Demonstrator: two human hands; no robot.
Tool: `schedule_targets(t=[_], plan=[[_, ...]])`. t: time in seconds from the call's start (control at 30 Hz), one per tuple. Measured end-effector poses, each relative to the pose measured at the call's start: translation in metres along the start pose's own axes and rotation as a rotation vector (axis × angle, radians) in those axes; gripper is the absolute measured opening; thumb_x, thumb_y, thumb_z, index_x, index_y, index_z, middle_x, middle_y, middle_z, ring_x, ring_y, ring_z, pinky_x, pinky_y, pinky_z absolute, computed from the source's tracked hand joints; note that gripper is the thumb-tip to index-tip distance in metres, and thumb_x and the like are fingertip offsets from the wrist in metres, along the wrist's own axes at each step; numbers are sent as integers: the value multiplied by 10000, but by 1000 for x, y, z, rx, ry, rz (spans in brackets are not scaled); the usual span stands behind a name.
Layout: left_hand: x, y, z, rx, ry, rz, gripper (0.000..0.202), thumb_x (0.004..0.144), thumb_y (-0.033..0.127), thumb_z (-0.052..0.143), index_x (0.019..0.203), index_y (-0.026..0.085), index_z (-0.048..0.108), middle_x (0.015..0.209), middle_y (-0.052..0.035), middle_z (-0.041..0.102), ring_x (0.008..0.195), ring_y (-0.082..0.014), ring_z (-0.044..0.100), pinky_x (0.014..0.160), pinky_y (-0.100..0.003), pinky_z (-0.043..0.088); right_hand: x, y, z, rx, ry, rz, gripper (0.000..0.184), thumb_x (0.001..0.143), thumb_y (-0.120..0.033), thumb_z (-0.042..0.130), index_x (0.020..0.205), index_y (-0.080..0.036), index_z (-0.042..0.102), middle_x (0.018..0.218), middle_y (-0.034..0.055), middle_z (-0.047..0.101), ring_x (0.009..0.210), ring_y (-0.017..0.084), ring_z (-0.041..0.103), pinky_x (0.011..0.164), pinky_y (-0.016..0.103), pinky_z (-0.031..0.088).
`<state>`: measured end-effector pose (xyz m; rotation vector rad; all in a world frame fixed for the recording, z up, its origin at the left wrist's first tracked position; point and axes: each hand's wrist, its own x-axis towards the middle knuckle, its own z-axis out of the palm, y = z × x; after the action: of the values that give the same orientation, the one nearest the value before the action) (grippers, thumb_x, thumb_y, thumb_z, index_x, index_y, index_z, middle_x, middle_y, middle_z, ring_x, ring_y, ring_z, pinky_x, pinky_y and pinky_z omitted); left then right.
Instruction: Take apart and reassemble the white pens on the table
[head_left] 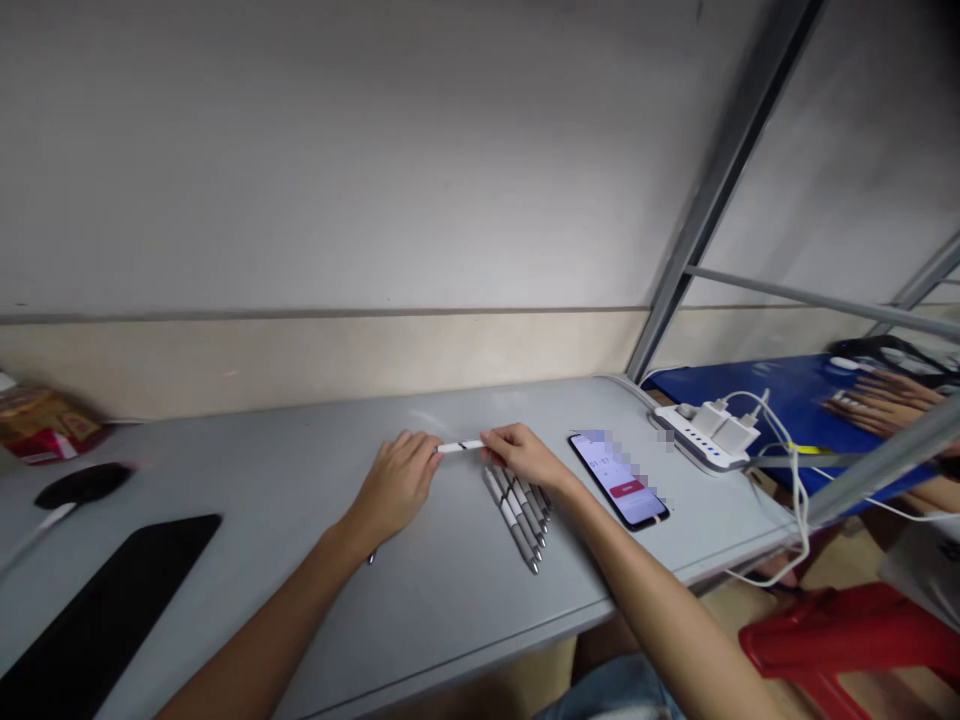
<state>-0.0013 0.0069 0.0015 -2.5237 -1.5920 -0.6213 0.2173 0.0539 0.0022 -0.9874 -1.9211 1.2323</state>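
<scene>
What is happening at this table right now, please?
A person holds one white pen level between both hands, the left hand on one end and the right hand on the other, over the grey table. A group of similar pens lies side by side next to the right hand. A phone with its screen lit lies further right, near a white power strip. At the far right, another person's hand is over a blue surface.
</scene>
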Motion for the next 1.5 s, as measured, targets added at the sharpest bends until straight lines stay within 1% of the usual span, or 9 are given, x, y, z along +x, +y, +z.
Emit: schedule_targets(t=[0.27, 0.57, 0.63, 0.77, 0.9, 1.07, 1.2, 1.33, 1.5], plan=[[0, 3, -7, 84, 42, 22, 327, 972, 252, 249, 869, 196, 554, 845, -62, 608, 846, -220, 490, 761, -353, 339, -3, -2, -2, 310, -148, 144, 445, 860, -539, 491, 695, -138, 586, 507, -52, 341, 446, 74, 247, 442, 241, 158], [0, -9, 5, -147, 82, -110, 272, 937, 242, 314, 735, 201, 492, 706, -19, 554, 691, -180, 505, 674, -299, 360, -3, -7, 6, -142, 174, -349, 260, 866, -377, 566, 991, -173, 668, 865, 33, 618, 710, 121, 507, 629, 229, 369], [1, -12, 8, -158, 76, -98, 260, 939, 242, 322, 751, 199, 496, 731, -18, 565, 704, -177, 511, 682, -299, 359, -2, -4, 7, -118, 198, -301, 327, 844, -382, 598, 1094, -176, 642, 908, 43, 634, 709, 122, 528, 630, 229, 390], [0, -14, 9, -118, 69, -69, 269, 957, 271, 309, 806, 197, 519, 777, -21, 575, 768, -185, 520, 737, -316, 356, -1, 1, 6, -147, 129, -174, 360, 919, -404, 455, 840, -134, 679, 617, 1, 571, 557, 107, 471, 560, 230, 364], [-2, -11, 7, -111, 54, -72, 290, 973, 317, 289, 853, 202, 527, 819, -24, 588, 822, -192, 523, 769, -328, 354, 0, 2, 5, -108, 196, -275, 243, 805, -314, 632, 992, -160, 653, 870, 24, 635, 745, 126, 549, 634, 218, 399], [-2, -9, 7, -110, 46, -62, 295, 981, 329, 279, 886, 206, 529, 858, -23, 596, 861, -193, 520, 791, -335, 350, 1, 4, 5, -117, 121, -145, 271, 873, -365, 523, 843, -136, 664, 671, 8, 590, 624, 116, 512, 592, 230, 387], [-1, -10, 6, -95, 37, -70, 277, 977, 340, 296, 922, 204, 532, 894, -28, 607, 894, -203, 522, 805, -349, 346, 3, 6, 5, -126, 202, -249, 260, 770, -283, 651, 1005, -170, 647, 909, 37, 639, 786, 139, 557, 646, 227, 409], [-1, -11, 7, -101, 19, -83, 259, 971, 349, 313, 987, 210, 531, 958, -34, 616, 934, -212, 532, 820, -360, 343, 3, 6, 4, -139, 162, -173, 225, 855, -310, 546, 960, -149, 664, 742, 18, 627, 646, 119, 525, 600, 231, 394], [-2, -11, 9, -131, 18, -92, 232, 968, 343, 321, 1040, 213, 499, 945, -32, 612, 924, -207, 553, 852, -372, 340, 2, 6, 5, -167, 184, -253, 250, 791, -250, 630, 1028, -173, 650, 869, 24, 650, 739, 130, 567, 645, 228, 416]])
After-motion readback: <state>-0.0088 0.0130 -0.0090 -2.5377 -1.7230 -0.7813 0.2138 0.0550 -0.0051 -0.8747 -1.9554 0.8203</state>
